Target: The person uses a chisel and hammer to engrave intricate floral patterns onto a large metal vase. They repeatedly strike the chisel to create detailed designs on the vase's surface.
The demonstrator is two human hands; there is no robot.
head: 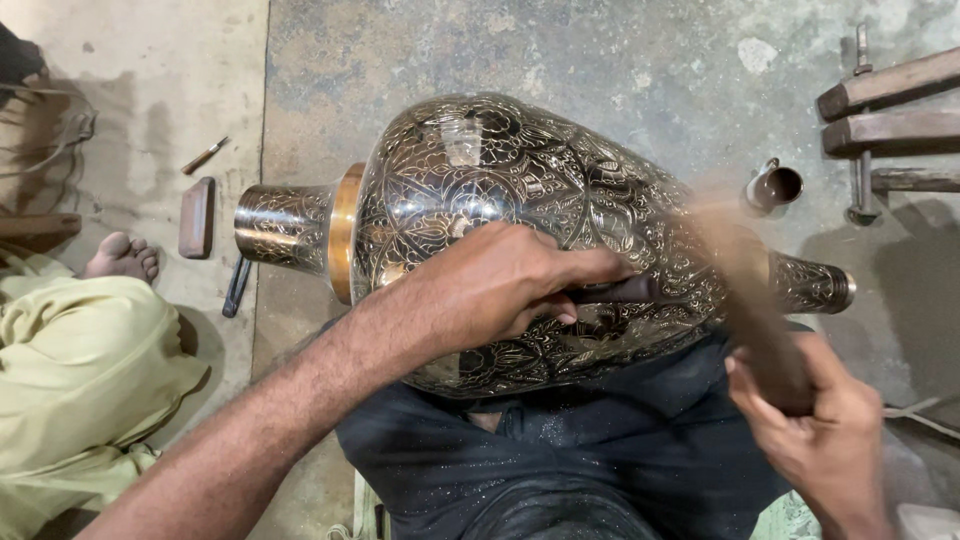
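A large engraved metal vase (480,180), dark with silvery floral patterns and a brass band near one neck, lies on its side across my lap. My left hand (500,285) rests on its belly, gripping a dark chisel (615,291) whose tip presses against the surface. Lower right, my right hand (815,430) grips a wooden mallet (745,285), blurred with motion above the chisel's end. The vase's lower side is hidden by my arm and lap.
Another person in pale green clothes (70,370) sits at the left with a bare foot (122,256). A wooden block (197,216), small tools (204,156) and a small metal cup (774,186) lie on the concrete floor. Wooden beams (890,105) at upper right.
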